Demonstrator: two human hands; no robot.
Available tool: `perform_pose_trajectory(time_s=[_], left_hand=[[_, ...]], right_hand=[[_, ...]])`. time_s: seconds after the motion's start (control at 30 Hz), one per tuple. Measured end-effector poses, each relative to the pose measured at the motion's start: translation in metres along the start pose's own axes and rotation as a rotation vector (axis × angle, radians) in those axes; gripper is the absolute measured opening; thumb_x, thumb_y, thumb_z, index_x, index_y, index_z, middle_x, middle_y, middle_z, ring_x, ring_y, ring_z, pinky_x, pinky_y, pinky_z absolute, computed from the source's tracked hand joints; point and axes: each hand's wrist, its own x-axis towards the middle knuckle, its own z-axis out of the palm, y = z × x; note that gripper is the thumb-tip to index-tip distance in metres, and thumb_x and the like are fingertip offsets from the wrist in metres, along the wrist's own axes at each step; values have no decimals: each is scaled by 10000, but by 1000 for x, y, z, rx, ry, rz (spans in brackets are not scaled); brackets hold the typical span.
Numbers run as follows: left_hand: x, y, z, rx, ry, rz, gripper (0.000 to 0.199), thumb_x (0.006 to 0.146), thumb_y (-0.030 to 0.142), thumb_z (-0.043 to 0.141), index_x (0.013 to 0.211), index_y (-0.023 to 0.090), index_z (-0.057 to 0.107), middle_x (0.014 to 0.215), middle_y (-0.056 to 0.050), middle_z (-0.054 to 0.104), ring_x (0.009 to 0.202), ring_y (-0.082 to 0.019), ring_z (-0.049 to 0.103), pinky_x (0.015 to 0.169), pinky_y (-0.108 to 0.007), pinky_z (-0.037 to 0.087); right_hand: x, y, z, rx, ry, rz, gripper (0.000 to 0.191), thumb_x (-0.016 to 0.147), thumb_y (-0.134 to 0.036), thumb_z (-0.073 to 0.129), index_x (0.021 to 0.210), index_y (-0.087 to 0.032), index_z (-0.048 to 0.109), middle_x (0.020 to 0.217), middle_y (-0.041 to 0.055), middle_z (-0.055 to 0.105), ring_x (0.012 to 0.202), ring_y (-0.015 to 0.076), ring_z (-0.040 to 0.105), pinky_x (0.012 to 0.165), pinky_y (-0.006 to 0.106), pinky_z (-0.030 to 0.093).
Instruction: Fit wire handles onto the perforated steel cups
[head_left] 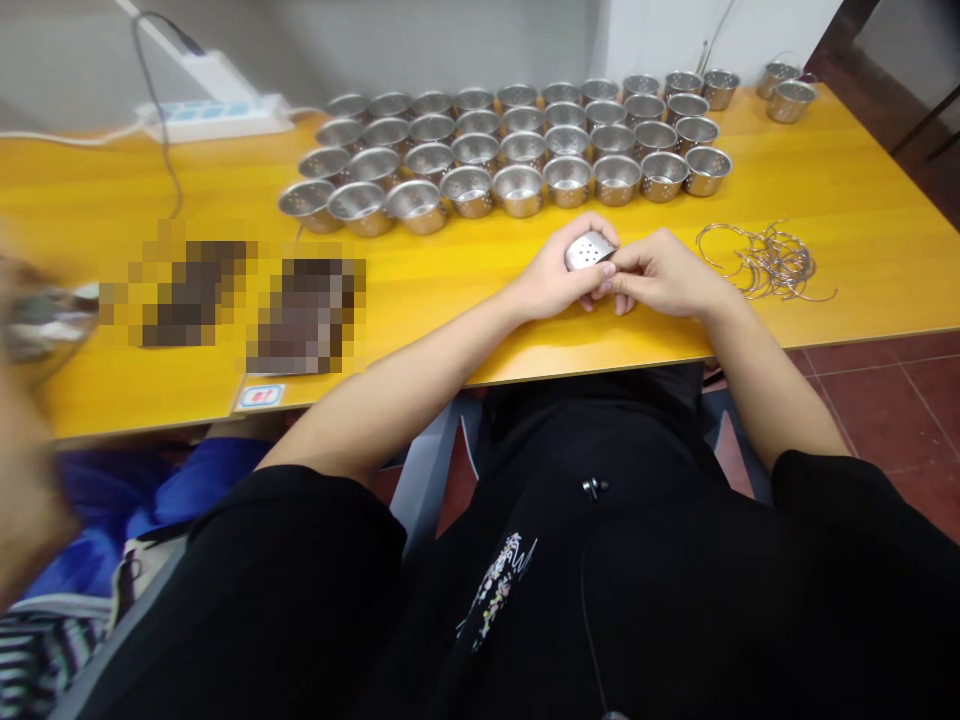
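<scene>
A small metal cup with drain holes [589, 252] lies tipped on its side in my left hand [549, 275], whose fingers and thumb wrap round it. My right hand [670, 274] meets it at the rim, thumb and fingers pinched together; whatever is between those fingertips is too small to make out. Just right of my right hand, a tangled pile of thin wire handles [780, 262] lies on the yellow table [450, 290]. Behind my hands stand several rows of similar perforated metal cups [517, 188], upright with their mouths up.
Two cups with raised wire handles [790, 102] stand at the back right. A white power strip [217, 117] with a cable sits at the back left. Two pixelated dark objects [304, 318] lie on the left. A co-worker's blurred arm [26, 450] is at the left edge.
</scene>
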Motion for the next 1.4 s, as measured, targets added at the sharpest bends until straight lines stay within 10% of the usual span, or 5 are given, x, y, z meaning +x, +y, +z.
perform_pose_trajectory(time_s=[0.6, 1.4], left_hand=[[7, -3, -1, -73, -85, 18, 1049, 875, 985, 1073, 1497, 317, 557, 1092, -8, 774, 915, -221, 862, 750, -336, 662], [3, -5, 3, -77, -154, 4, 989, 963, 940, 1048, 1563, 310, 576, 1130, -42, 869, 998, -248, 938, 795, -337, 747]], right_hand=[[0, -7, 1, -15, 94, -18, 499, 1190, -682, 847, 941, -249, 835, 888, 64, 885, 758, 222, 787, 755, 352, 670], [-2, -7, -1, -103, 122, 35, 380, 1151, -443, 812, 825, -249, 792, 747, 46, 801, 750, 239, 790, 757, 352, 652]])
